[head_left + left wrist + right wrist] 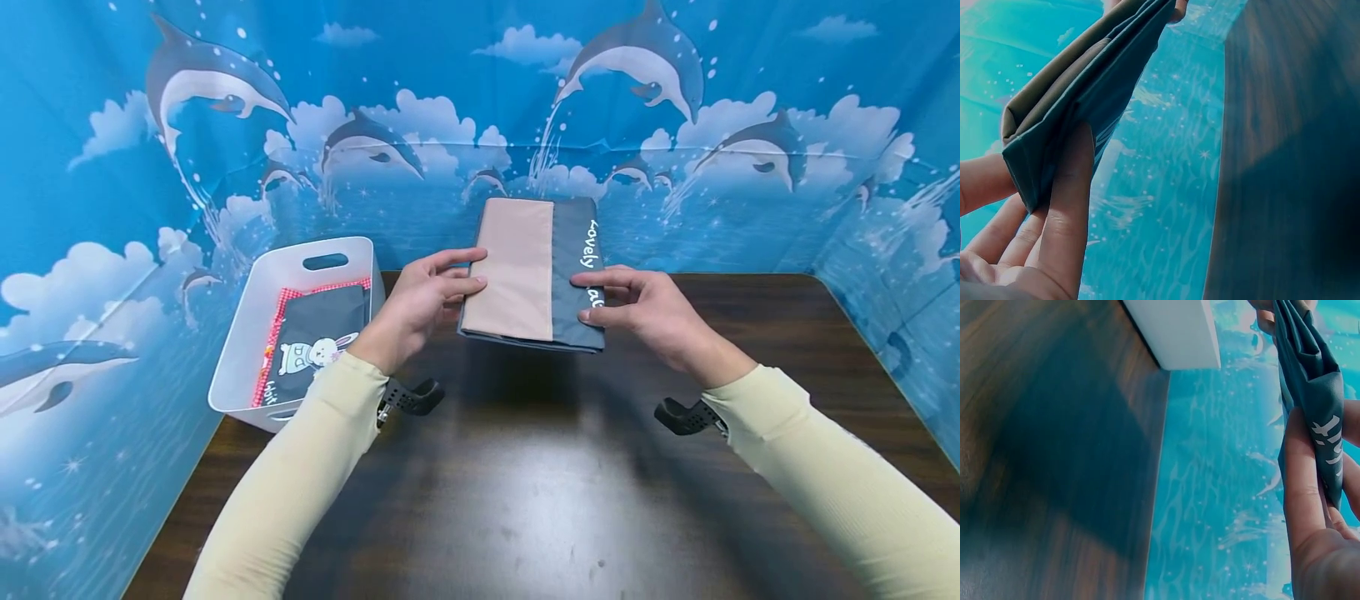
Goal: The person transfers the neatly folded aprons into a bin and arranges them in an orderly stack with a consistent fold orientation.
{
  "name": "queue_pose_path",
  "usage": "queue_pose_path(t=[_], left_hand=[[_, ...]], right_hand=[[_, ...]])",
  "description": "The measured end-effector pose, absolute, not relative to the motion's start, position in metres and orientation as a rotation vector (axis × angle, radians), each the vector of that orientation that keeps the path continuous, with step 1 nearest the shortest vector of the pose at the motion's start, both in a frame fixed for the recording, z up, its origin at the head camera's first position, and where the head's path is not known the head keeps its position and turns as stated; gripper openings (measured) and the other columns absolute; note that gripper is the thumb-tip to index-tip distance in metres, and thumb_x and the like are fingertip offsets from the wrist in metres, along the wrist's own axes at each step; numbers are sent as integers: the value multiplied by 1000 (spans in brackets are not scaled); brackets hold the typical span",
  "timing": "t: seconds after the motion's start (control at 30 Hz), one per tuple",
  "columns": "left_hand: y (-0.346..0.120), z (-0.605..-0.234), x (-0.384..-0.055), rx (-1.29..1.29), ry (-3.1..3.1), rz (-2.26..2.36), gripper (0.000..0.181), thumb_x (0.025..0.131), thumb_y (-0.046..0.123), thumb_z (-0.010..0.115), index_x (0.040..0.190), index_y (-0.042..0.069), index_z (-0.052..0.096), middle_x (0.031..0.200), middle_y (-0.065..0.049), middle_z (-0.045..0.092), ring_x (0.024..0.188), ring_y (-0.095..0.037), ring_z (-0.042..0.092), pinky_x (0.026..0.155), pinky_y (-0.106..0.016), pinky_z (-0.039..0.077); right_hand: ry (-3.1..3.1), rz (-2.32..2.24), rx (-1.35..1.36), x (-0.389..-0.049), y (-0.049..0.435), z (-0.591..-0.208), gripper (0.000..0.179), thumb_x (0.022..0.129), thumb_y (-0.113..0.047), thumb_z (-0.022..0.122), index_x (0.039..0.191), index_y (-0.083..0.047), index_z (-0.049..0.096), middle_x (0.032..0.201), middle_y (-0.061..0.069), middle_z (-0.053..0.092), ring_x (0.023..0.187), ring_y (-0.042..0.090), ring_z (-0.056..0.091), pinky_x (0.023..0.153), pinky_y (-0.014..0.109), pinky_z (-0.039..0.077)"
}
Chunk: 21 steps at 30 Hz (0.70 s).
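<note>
Both hands hold up a folded cloth (516,271) above the table, near its back edge. It is dark grey-blue with a beige-pink panel on the left and white lettering starting "Lovely" down the right. My left hand (418,304) pinches its left edge; in the left wrist view, fingers lie on both faces of the folded layers (1079,94). On the opposite edge, the right hand (648,312) grips beside the lettering. The right wrist view shows the cloth's bunched layers (1319,381) between thumb and fingers. Its exact kind is hidden by the folding.
At the left stands a white plastic bin (238,350) with handle holes. Inside lies another folded dark cloth (326,321) with red checked trim and a rabbit print. A dolphin-patterned curtain (450,67) hangs behind and beside the dark wooden table (525,500).
</note>
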<state>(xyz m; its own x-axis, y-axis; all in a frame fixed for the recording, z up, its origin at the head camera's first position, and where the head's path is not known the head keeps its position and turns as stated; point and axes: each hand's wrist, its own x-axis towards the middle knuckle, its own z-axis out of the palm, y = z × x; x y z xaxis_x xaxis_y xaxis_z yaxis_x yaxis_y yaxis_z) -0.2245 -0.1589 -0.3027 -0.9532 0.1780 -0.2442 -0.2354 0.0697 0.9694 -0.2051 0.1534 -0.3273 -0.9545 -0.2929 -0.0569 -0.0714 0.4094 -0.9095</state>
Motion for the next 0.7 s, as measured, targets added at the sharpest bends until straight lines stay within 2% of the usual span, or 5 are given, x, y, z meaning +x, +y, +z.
queue_pose_path(t=[0.2, 0.5, 0.7], left_hand=[[-166, -301, -223, -71, 2061, 1948, 49, 103, 14, 73, 149, 27, 65, 141, -7, 68, 112, -20, 74, 90, -40, 66], [-189, -306, -216, -92, 2166, 1899, 51, 103, 17, 73, 152, 27, 62, 144, -7, 68, 108, -18, 73, 86, -33, 65], [-222, -305, -203, -170, 2259, 1853, 52, 105, 22, 71, 155, 26, 58, 137, -2, 68, 106, -14, 71, 86, -30, 63]], right_hand=[[2429, -1586, -354, -207, 145, -328, 52, 98, -22, 82, 147, -20, 68, 161, 3, 54, 154, 30, 46, 115, 53, 52], [2411, -1587, -401, -213, 121, -334, 49, 97, -18, 81, 144, -20, 70, 156, 4, 57, 148, 30, 51, 113, 54, 53], [2349, -1629, -496, -216, 84, -336, 47, 98, -17, 80, 143, -20, 71, 151, 2, 60, 143, 26, 55, 110, 50, 54]])
